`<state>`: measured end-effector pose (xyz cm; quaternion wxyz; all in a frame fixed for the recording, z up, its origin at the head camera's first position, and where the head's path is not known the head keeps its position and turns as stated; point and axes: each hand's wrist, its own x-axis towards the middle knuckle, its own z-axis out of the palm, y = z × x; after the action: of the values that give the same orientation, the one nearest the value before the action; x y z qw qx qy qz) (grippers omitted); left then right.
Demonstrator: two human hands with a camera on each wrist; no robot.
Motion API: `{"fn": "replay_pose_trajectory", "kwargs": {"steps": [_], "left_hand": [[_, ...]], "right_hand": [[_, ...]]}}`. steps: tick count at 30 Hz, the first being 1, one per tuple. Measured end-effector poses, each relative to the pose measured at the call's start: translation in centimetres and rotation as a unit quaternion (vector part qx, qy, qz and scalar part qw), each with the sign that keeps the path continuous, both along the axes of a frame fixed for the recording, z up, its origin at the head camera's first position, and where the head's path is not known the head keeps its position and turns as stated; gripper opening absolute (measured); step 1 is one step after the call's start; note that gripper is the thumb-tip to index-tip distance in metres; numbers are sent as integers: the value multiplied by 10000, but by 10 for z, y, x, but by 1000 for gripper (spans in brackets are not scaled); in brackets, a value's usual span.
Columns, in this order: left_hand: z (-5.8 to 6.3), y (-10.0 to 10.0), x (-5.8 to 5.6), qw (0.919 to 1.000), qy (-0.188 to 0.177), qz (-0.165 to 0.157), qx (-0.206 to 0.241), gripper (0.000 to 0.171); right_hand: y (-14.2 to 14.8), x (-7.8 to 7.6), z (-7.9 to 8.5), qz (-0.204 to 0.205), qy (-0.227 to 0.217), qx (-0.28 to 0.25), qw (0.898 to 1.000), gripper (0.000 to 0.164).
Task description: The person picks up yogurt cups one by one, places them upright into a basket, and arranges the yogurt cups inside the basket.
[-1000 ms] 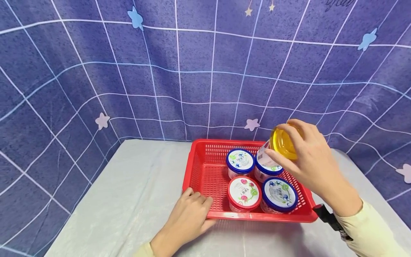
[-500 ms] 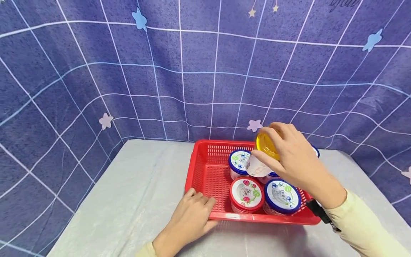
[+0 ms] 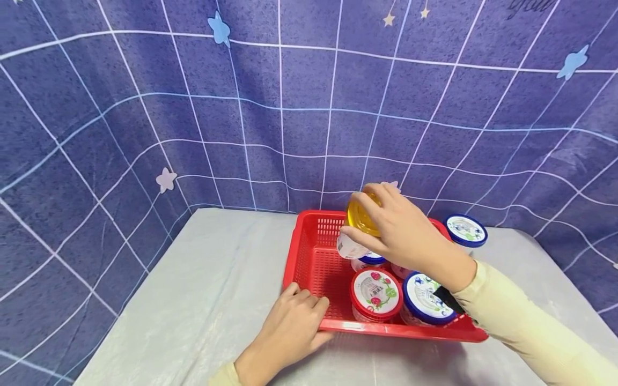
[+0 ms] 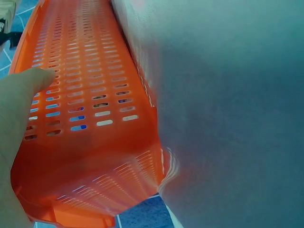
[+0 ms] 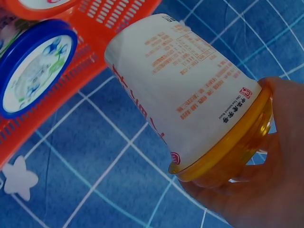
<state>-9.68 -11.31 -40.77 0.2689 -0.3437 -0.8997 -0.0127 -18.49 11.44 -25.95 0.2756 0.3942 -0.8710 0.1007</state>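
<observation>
My right hand holds a white paper cup by its yellow lid, tilted, above the back left part of the red basket. In the right wrist view the cup shows printed writing on its side and its lid sits in the fingers. At the basket's front left corner my left hand grips the rim; in the left wrist view the thumb presses against the slotted wall. Inside the basket stand a red-lidded tub and several blue-lidded tubs, some partly hidden by my right hand and the cup.
Another blue-lidded tub stands just outside the basket's back right corner. A grey-white cloth covers the table. Behind it hangs a blue curtain with a grid and stars.
My right hand has carried the cup leftward across the back of the basket, uncovering the blue-lidded tub at the back right. The left hand keeps its grip on the rim.
</observation>
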Motion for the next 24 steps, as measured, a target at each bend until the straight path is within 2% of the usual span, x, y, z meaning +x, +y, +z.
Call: {"fn": "replay_pose_trajectory", "kwargs": {"steps": [11,24], "left_hand": [[1,-1,1,9998,75,17,-197,45],[1,-1,1,9998,63,29,-165,44]], "right_hand": [[-30,-17,-11,522,-43,497,9974,59],[-56,-25,-24,729,113,1083,9914,59]]}}
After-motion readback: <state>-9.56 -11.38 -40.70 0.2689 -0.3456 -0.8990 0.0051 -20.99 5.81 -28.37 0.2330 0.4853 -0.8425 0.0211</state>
